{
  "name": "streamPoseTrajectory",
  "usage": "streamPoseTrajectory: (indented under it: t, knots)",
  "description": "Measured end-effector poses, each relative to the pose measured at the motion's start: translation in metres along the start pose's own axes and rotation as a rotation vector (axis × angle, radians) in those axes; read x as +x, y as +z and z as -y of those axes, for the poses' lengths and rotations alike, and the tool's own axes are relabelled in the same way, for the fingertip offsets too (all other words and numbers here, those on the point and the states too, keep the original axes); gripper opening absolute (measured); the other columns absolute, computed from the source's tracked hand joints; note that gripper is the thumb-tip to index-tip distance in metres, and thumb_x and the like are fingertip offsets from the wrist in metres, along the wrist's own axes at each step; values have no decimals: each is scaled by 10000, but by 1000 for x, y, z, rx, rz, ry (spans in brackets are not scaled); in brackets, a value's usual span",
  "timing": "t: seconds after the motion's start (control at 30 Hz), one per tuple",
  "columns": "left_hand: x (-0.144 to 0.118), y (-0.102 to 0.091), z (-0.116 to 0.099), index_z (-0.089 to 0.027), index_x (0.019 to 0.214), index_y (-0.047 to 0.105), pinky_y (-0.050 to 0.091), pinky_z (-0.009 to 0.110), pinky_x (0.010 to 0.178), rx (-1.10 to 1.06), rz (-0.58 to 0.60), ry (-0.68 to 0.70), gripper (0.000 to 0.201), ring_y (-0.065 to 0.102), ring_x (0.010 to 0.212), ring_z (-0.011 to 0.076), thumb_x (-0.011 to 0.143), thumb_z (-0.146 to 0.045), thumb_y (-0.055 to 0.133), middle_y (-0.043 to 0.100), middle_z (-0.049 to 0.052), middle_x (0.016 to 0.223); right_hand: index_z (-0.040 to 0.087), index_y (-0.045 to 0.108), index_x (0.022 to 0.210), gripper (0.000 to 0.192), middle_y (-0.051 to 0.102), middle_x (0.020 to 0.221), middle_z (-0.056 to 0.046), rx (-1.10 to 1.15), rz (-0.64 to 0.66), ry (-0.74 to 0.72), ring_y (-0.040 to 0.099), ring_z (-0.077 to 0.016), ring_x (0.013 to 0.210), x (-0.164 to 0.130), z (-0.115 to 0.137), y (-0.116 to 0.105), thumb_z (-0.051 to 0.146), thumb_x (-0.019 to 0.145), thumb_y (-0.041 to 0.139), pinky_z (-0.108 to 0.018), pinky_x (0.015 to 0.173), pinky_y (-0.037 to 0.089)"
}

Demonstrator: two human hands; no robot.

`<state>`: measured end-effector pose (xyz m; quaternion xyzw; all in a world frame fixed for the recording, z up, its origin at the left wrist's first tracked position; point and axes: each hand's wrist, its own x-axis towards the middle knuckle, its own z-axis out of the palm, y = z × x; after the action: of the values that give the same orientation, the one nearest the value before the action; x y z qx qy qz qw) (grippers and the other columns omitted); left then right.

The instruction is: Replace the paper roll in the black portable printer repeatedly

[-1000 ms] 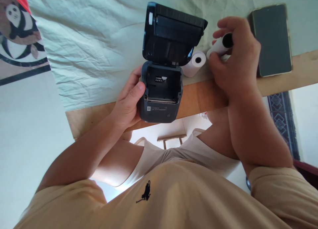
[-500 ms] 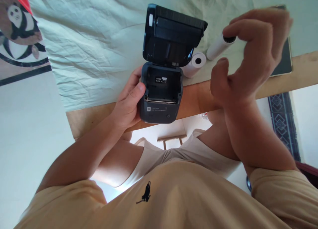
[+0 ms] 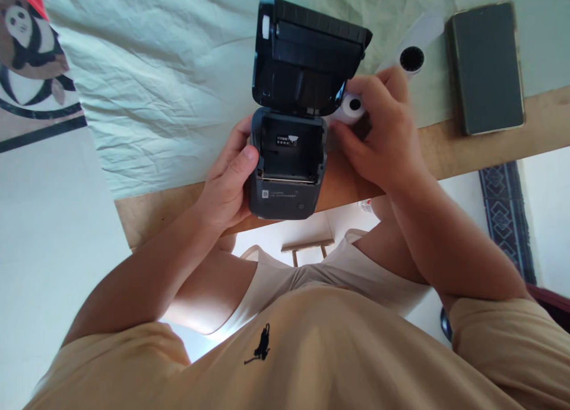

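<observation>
A dark, compact label printer [image 3: 287,199] is gripped at its left side by my left hand [image 3: 231,175], thumb along the edge. Its hinged lid [image 3: 307,60] stands raised, and the paper bay [image 3: 289,152] inside holds no roll. Just right of the printer, my right hand [image 3: 385,128] has its thumb and fingers around a small white paper roll [image 3: 353,105] with a dark core hole. Part of that roll is hidden behind the lid and the fingers. Beyond my right hand lies a white cylinder with a black end [image 3: 412,59].
A dark smartphone [image 3: 487,69] lies at the right. A pale green cloth [image 3: 178,72] covers the table, leaving a wooden front edge [image 3: 151,214] bare. A panda picture [image 3: 31,60] shows at the far left. My legs are below the edge.
My right hand has come left and down from above the black-ended cylinder to the paper roll, uncovering the phone. My left hand still holds the opened printer.
</observation>
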<state>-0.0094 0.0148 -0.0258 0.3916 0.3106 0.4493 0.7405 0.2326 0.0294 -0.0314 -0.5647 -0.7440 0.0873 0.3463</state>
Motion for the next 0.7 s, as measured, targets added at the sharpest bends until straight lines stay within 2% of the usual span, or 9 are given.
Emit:
streamPoseTrajectory:
  t: [0.13,0.23,0.37,0.43,0.6,0.7]
  knots:
    - [0,1,-1,-203,1331,599,647,289,877,10,-4,-5,437,727,1070,155,992,-475,647,719,36,1234,297,533,1254,526,640,1175,-50,68,29,-39,627,-241,1133,1,-1,-4,83,777,586,-450,1015,574]
    - [0,2,-1,-196,1326,597,645,279,847,9,-16,-9,442,731,1042,152,987,-475,656,719,37,1212,250,548,1210,500,641,1132,-74,66,46,-69,633,-225,1075,0,0,-3,76,741,544,-422,955,590]
    - [1,1,0,-191,1331,603,649,281,852,1,3,-4,442,731,1040,150,990,-469,653,716,40,1214,239,646,1160,280,577,1064,-98,9,3,4,596,-226,1006,-1,4,-3,281,883,638,-427,907,587]
    - [1,-1,1,-194,1341,598,652,294,876,9,7,-5,456,729,1065,155,986,-473,657,713,40,1235,257,660,1145,244,573,1036,-87,7,4,17,589,-232,1000,0,4,-3,345,918,642,-442,913,581]
    - [2,-3,2,-199,1361,587,662,306,863,21,25,12,488,739,1058,167,982,-500,648,716,48,1248,287,519,1282,484,635,1128,-50,79,31,-69,632,-235,1047,2,-3,-4,218,819,641,-437,934,580]
    - [0,-1,1,-219,1317,624,665,287,843,5,-2,4,392,741,1029,153,1007,-458,617,729,31,1210,286,528,1203,490,663,1109,-41,96,55,-135,652,-221,1037,1,-4,-3,103,749,556,-415,920,588]
